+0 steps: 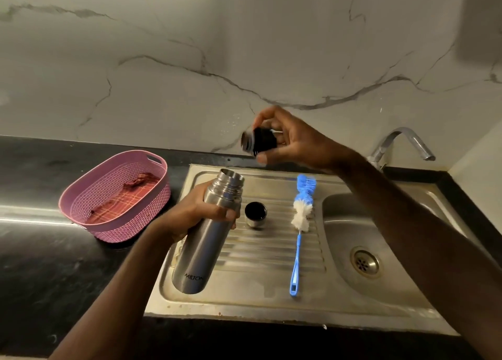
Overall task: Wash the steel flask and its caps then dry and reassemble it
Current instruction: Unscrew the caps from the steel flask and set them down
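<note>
The steel flask [206, 232] was gripped by the left hand [190, 213] above the sink's drainboard [271, 286]. A blurred black cap [259, 142], maybe the stopper, was pinched by the right hand [293, 139].

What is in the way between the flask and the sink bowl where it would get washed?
Only the bottle brush, which lies lengthwise on the draining board between the steel flask in the left hand and the sink bowl. Lifted, the flask can pass over it.

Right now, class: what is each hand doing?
Left hand: grips the steel flask.
Right hand: pinches the black inner cap.
</note>
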